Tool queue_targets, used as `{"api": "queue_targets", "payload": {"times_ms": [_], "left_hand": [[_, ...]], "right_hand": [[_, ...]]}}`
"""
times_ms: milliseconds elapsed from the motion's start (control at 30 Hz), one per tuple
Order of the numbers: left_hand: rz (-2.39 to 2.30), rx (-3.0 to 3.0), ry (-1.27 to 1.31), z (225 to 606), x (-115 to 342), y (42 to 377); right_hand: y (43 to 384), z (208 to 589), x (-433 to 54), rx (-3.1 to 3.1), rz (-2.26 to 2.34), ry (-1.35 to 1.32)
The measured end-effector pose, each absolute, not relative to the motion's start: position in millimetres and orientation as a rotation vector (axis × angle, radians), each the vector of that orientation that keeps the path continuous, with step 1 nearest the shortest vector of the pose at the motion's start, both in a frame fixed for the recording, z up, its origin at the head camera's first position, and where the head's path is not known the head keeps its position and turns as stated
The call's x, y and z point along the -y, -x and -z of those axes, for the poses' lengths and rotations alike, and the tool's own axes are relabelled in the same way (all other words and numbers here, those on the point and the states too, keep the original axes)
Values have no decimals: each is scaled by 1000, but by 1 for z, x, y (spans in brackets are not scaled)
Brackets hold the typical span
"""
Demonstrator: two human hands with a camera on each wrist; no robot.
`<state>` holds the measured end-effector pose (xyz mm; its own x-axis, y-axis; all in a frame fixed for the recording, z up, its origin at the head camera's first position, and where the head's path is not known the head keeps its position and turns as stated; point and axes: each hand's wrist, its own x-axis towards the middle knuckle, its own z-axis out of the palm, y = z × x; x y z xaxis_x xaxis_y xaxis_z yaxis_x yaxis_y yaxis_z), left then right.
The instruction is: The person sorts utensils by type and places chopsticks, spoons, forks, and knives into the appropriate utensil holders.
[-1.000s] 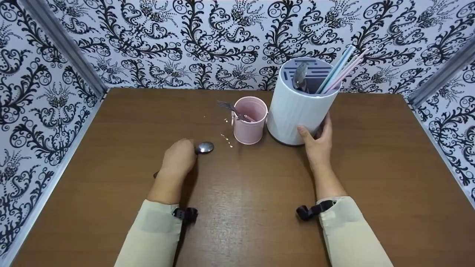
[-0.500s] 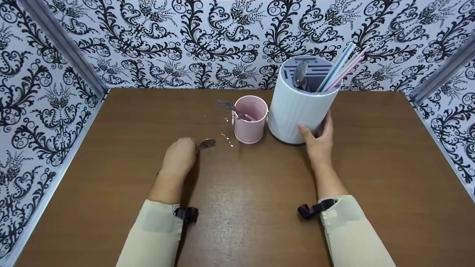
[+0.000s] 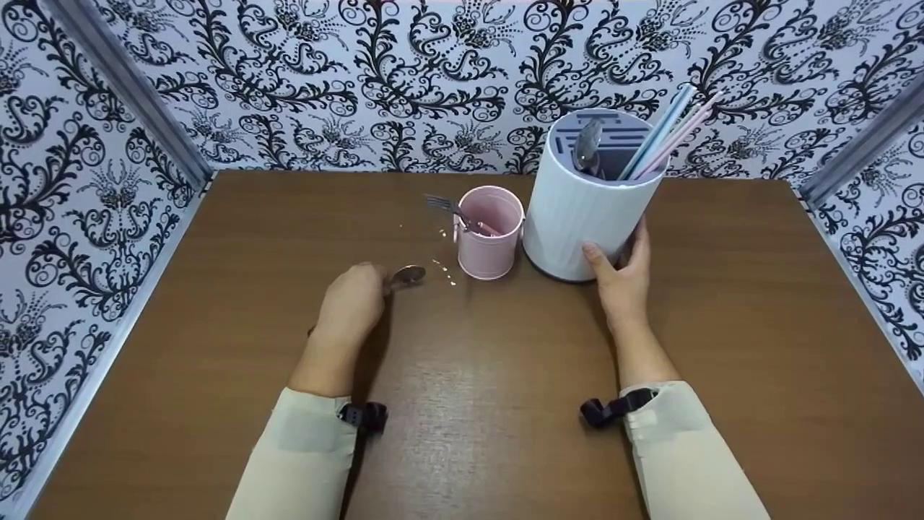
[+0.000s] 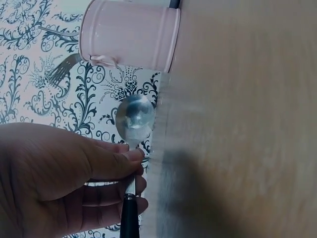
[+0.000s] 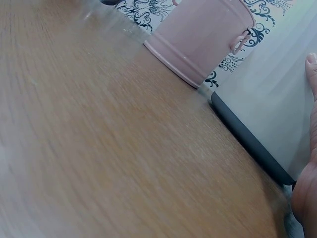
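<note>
My left hand (image 3: 350,303) pinches a spoon (image 4: 134,119) by its metal neck. The spoon's black handle (image 4: 130,215) trails below the fingers in the left wrist view, and its bowl points toward the pink bucket (image 3: 486,256). A fork (image 3: 442,205) leans out of the bucket's left side, beside another pink-handled item. My right hand (image 3: 622,292) grips the low right side of a white utensil holder (image 3: 567,224), thumb in front; its other fingers are partly hidden behind. Blue and pink chopsticks (image 3: 671,137) and a spoon (image 3: 588,141) stand in the holder.
Pale crumbs (image 3: 445,270) lie on the brown table (image 3: 462,404) left of the bucket. The bucket stands close beside the white holder. Patterned wall panels (image 3: 325,87) enclose the back and sides.
The spoon has turned in my left hand, its bowl shifting slightly right and away from me toward the crumbs. My right hand stays on the holder.
</note>
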<state>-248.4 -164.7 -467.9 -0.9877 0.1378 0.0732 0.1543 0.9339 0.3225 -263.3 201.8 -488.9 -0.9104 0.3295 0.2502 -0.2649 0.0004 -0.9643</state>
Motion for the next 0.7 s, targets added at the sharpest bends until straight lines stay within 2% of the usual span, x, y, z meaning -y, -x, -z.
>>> {"api": "queue_targets", "payload": {"times_ms": [700], "left_hand": [[748, 2777, 551, 416, 143, 225]], "right_hand": [[264, 488, -202, 1901, -1932, 82]]}}
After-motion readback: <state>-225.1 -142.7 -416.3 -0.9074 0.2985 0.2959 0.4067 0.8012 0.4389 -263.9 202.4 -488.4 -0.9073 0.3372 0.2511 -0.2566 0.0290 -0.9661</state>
